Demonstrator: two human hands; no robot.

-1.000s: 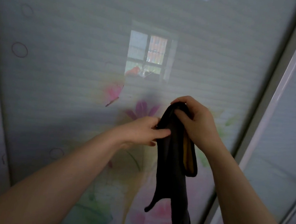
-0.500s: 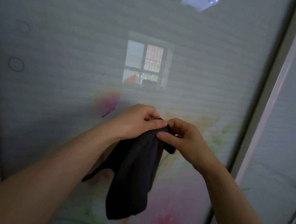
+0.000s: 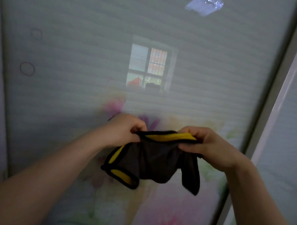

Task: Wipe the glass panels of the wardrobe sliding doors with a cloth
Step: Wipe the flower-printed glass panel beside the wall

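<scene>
Cloth (image 3: 155, 160): dark grey/black w/ yellow reverse side and black hem; I see it stretched between both hands in front of the door, not touching the glass as far as I can tell.
Left hand (image 3: 124, 131): fingers curled, pinching the cloth's top-left edge.
Right hand (image 3: 208, 147): fingers curled, pinching the top-right edge; a loose flap hangs below it.
Glass panel (image 3: 78, 42): frosted, fine horiz. ribbing, flower print low down, faint ring marks at left; reflects a window and a ceiling light.
Door frame (image 3: 273, 88): pale metal strip at right, w/ a second panel (image 3: 295, 126) beyond it.
Handling, cloth: I judge it light, soft, fully limp; it sags in the middle and corners droop. Not slippery, not fragile.
Where to hold: I'd bunch or fold it into a pad and press w/ a flat palm; edge pinches as now suit spreading only, no wiping pressure.
Handling, panel: I judge it rigid, smooth, breakable; sliding door may shift under push, so moderate pressure.
Step, my read: cloth prep; wiping not yet begun.
</scene>
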